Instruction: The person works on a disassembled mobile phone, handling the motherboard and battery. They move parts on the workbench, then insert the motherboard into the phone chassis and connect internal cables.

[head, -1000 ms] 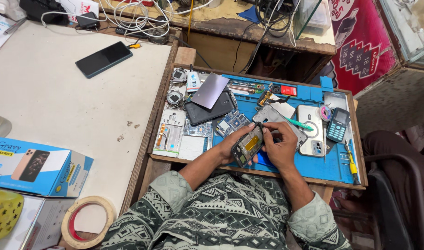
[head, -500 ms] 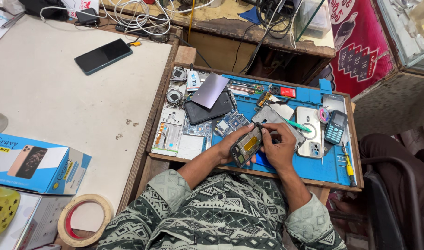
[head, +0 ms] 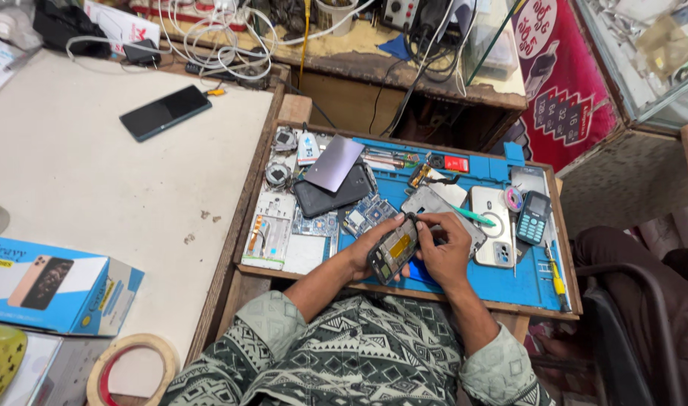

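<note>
My left hand (head: 368, 248) grips an opened phone body (head: 394, 249), tilted, with its yellow inside facing up. My right hand (head: 445, 252) rests on the phone's right edge, fingers curled; a thin dark tool seems pinched in them, its tip on the phone's top edge. Both hands hover over the near edge of a blue work mat (head: 524, 271) on a wooden tray. A circuit board (head: 366, 214) lies just left of my left hand. A grey phone back (head: 434, 203) lies behind the hands.
On the mat lie a dark phone (head: 333, 197) under a grey panel (head: 335, 162), a white phone (head: 494, 237), a small keypad phone (head: 534, 216) and a green-handled tool (head: 472, 216). The white table at left holds a black phone (head: 165, 111), a blue box (head: 47, 284) and a tape roll (head: 130, 368).
The camera view has drifted slightly. My hands stay on the opened phone with only small finger shifts at its top edge.
</note>
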